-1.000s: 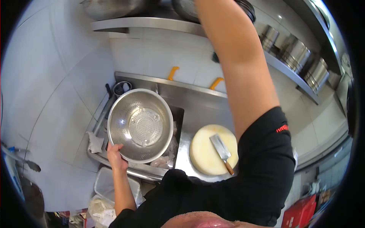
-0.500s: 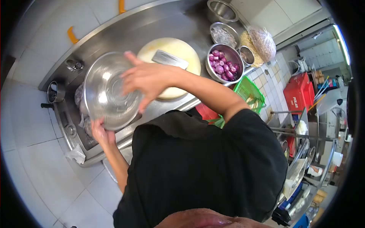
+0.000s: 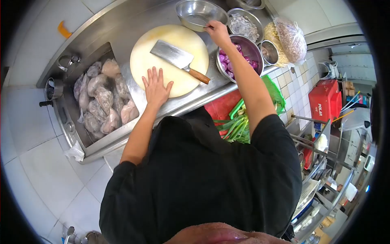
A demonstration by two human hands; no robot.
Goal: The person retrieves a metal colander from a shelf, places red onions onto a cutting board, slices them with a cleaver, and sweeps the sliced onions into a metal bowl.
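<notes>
My right hand is closed on the near rim of a shiny metal bowl at the back of the steel counter. My left hand lies flat with spread fingers on the front edge of a round, pale cutting board. A cleaver with a wooden handle rests across that board, its blade away from my left fingers. Beside my right wrist is a bowl of peeled purple onions, partly covered by my forearm. Behind it stands a bowl of whitish pieces.
Several plastic-wrapped packages fill the sink at left, under a tap. Right of the bowls are a small metal cup and a filled plastic bag. Below the counter edge sit green stalks and a green basket.
The metal bowl has gone from above the sink to the counter's back, carried right. My left hand has let go of it and come down on the board. The cleaver and sink are now uncovered.
</notes>
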